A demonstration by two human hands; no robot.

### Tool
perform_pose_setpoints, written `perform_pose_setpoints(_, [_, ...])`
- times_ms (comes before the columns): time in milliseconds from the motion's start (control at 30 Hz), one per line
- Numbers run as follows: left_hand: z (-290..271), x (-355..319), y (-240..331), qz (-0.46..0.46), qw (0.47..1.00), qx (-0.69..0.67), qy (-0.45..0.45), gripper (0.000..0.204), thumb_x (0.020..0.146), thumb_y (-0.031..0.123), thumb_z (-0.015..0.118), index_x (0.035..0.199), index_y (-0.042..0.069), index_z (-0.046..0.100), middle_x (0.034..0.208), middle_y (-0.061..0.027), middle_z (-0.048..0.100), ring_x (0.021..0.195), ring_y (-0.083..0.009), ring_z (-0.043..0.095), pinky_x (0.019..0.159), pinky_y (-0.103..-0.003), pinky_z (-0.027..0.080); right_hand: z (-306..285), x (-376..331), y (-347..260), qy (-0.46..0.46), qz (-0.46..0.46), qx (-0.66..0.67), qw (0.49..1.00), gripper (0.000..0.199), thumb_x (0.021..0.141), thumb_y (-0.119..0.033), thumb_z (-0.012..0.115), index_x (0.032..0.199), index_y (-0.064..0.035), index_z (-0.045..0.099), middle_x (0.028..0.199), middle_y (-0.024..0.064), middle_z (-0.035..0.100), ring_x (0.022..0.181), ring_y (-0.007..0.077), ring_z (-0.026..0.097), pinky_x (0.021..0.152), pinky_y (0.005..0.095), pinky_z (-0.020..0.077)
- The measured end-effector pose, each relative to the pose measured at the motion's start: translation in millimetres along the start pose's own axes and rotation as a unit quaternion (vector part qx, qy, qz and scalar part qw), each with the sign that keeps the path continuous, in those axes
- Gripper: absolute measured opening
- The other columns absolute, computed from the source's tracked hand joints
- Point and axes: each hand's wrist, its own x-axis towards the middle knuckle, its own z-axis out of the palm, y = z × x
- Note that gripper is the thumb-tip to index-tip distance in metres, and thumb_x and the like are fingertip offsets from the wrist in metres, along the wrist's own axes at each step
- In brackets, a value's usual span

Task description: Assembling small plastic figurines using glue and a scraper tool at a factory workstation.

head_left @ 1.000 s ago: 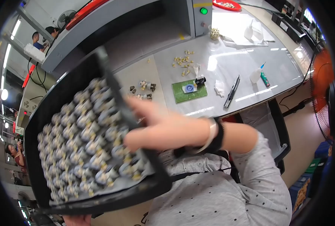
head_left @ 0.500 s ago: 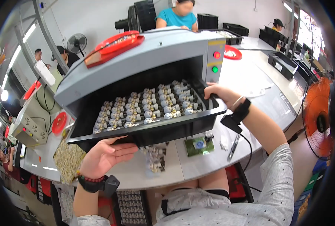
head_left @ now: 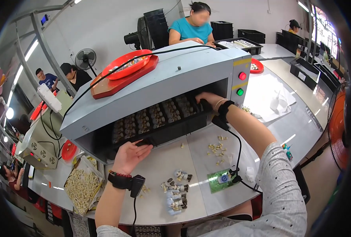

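A black tray [head_left: 175,128] holding rows of small painted figurines [head_left: 156,119] sits mostly inside the opening of a grey box-shaped machine [head_left: 151,89]. My right hand [head_left: 209,100] is closed round the tray's right end, just inside the opening. At the tray's front, my left hand [head_left: 132,156] lies palm up with its fingers stretched out, touching the lower front edge. The shadow inside the machine hides the tray's back. Several loose figurines [head_left: 177,192] lie on the table below, between my forearms.
Red plates [head_left: 128,63] rest on the machine, which has red and green lights [head_left: 241,84]. Small pale parts fill a tray [head_left: 82,183] at left; more [head_left: 217,150] lie loose near a green card [head_left: 219,180]. An orange fan [head_left: 338,126] stands right. A person [head_left: 191,27] sits beyond.
The tray has moved away from me, down into the machine's opening, with both hands following it. The figurines and loose parts on the table now show. The view has shifted.
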Motion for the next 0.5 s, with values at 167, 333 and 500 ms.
perform_pose_setpoints(167, [-1,14,-18,-0.004,0.999,-0.025,0.027,0.035,0.07,0.009,0.043,0.101,-0.008,0.041,0.114,-0.0298,0.04,0.11,-0.0379,0.04,0.095,-0.04,0.033,-11,25,15,-0.013,-0.047,-0.05,0.998,0.012,0.06,-0.02,0.06,0.06,-0.0081,0.058,0.076,0.0026,0.056,0.077,0.0141,0.049,0.071,0.0272,0.036])
perform_pose_setpoints(333, [-3,11,-24,-0.019,0.999,0.028,0.038,0.035,0.075,0.013,0.046,0.105,-0.004,0.044,0.114,-0.0223,0.045,0.108,-0.0318,0.044,0.091,-0.037,0.036,-10,30,30,0.005,-0.101,-0.107,0.989,0.023,0.069,-0.021,0.059,0.084,-0.0034,0.061,0.095,0.0081,0.058,0.089,0.0183,0.05,0.08,0.0293,0.0361])
perform_pose_setpoints(500, [15,-38,-30,-0.007,0.9,0.43,-0.075,0.049,0.077,0.016,0.051,0.12,-0.003,0.039,0.121,-0.0125,0.044,0.109,-0.0239,0.045,0.09,-0.033,0.034,20,-52,3,0.168,0.08,-0.109,0.976,0.057,0.078,-0.037,0.05,0.124,-0.0052,0.035,0.121,0.0115,0.043,0.11,0.0223,0.038,0.087,0.0377,0.0335])
